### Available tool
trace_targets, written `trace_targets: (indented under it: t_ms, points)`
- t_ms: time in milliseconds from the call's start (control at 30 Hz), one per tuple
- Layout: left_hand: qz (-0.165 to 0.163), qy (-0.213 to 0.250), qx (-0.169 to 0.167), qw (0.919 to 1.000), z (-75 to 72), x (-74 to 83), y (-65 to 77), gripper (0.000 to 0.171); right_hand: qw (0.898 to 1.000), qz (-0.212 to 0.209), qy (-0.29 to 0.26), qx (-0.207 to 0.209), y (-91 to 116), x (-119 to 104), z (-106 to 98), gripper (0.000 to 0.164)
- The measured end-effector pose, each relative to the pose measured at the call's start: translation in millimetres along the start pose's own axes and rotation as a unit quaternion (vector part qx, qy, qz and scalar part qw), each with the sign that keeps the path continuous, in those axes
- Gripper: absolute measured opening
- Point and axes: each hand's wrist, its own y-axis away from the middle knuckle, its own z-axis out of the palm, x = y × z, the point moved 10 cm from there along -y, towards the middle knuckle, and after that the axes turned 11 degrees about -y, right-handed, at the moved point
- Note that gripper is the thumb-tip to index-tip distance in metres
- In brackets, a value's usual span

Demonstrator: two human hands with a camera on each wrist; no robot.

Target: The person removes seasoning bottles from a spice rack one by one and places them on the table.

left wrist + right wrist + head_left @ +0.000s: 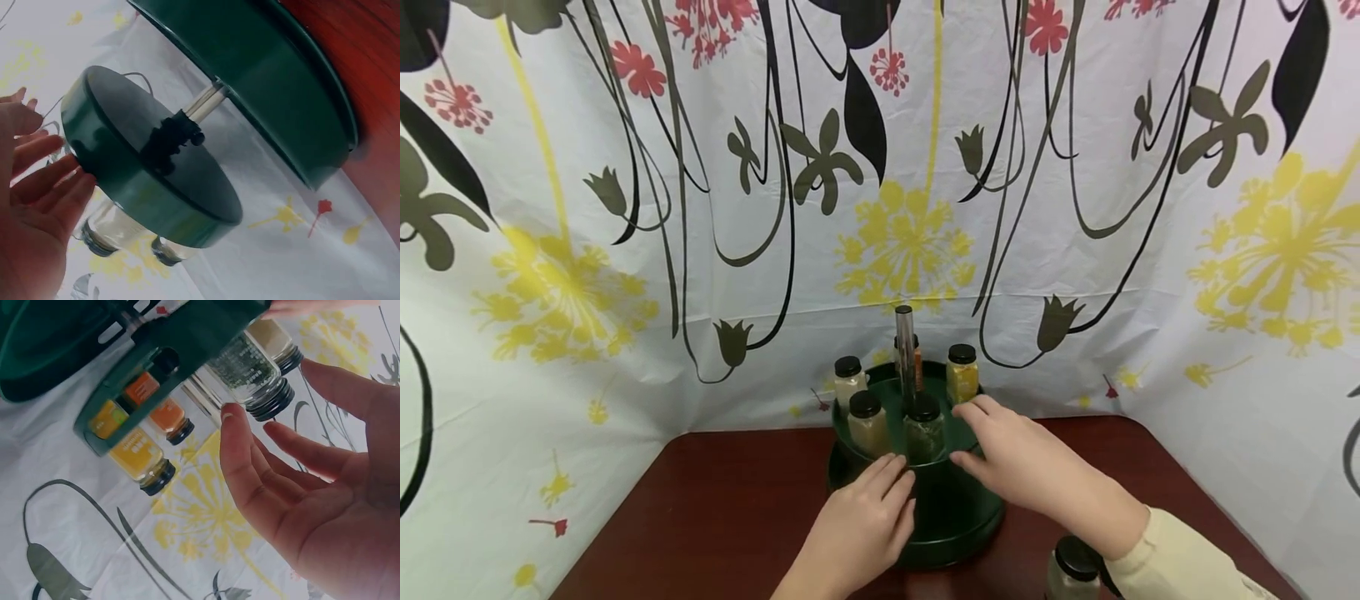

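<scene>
A dark green two-tier rack point(951, 537) with a metal post point(905, 350) stands on the table. Several glass jars with black lids sit on its upper tray point(125, 169). The fingers of my left hand point(861, 521) lie extended against that tray's outer wall at the front. My right hand point(1015, 454) is at the tray's right front, thumb and fingers spread apart, nothing between them. Nearest to it is a jar of dark green herbs point(244, 369), whose black lid point(272, 400) is close by the fingertips. Beside that jar stands one with pale beige contents point(868, 429).
Farther back on the tray are a yellow spice jar point(962, 379), an orange one point(164, 412) and a pale one point(850, 383). Another black-lidded jar point(1073, 575) stands on the red-brown table point(722, 508) below my right forearm. A flowered white curtain point(700, 208) surrounds the table's back and sides.
</scene>
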Motion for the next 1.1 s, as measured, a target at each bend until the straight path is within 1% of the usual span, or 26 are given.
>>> trace_targets:
  t_ms: [67, 133, 233, 300, 367, 433, 467, 533, 600, 667, 767, 833, 933, 1100]
  points:
    - [-0.001, 0.013, 0.017, 0.9998, -3.9, -2.9, 0.9, 0.021, 1.000, -0.006, 0.009, 0.000, -9.0, -3.5, -1.8, 0.051]
    - [-0.016, 0.018, 0.046, 0.9986, -9.9, -11.0, 2.7, 0.015, 1.000, -0.009, 0.017, -0.003, -17.0, -6.9, -2.7, 0.052]
    - [-0.062, 0.007, 0.081, 0.9948, -14.9, -32.2, 8.4, 0.009, 0.999, -0.012, 0.030, -0.005, -27.1, -10.5, -3.1, 0.054]
    - [-0.100, -0.009, 0.083, 0.9915, -12.0, -49.5, 13.6, 0.012, 0.999, -0.014, 0.036, -0.006, -31.9, -11.8, -3.0, 0.058]
    - [-0.144, -0.013, 0.059, 0.9877, -3.9, -66.7, 19.0, 0.021, 0.999, -0.014, 0.037, -0.010, -35.5, -12.7, -2.4, 0.061]
    - [-0.185, -0.010, 0.021, 0.9824, 7.6, -81.3, 24.2, 0.037, 0.999, -0.014, 0.032, -0.016, -38.2, -13.6, -1.3, 0.062]
    - [-0.205, -0.006, -0.003, 0.9788, 13.5, -87.4, 26.4, 0.046, 0.999, -0.014, 0.028, -0.019, -39.6, -14.1, -0.8, 0.062]
    - [-0.238, 0.007, -0.052, 0.9699, 25.8, -96.4, 30.3, 0.064, 0.999, -0.015, 0.020, -0.021, -42.3, -15.4, -0.5, 0.062]
    - [-0.256, 0.016, -0.100, 0.9614, 36.4, -101.1, 32.9, 0.075, 0.999, -0.020, 0.014, -0.022, -44.4, -16.5, 0.4, 0.060]
    - [-0.266, 0.024, -0.135, 0.9541, 43.3, -103.6, 35.9, 0.079, 0.999, -0.025, 0.010, -0.025, -46.8, -17.6, 3.4, 0.057]
    - [-0.271, 0.029, -0.163, 0.9481, 47.9, -104.4, 38.9, 0.081, 0.999, -0.033, -0.001, -0.035, -48.7, -17.9, 9.5, 0.051]
    - [-0.269, 0.030, -0.169, 0.9478, 48.9, -104.1, 39.5, 0.081, 0.998, -0.035, -0.011, -0.041, -50.2, -17.0, 13.3, 0.046]
    - [-0.261, 0.028, -0.170, 0.9499, 49.3, -103.4, 38.6, 0.081, 0.998, -0.038, -0.021, -0.045, -52.3, -16.3, 16.3, 0.042]
    - [-0.249, 0.025, -0.177, 0.9518, 50.0, -101.5, 36.0, 0.081, 0.998, -0.027, -0.023, -0.048, -54.8, -13.4, 18.2, 0.045]
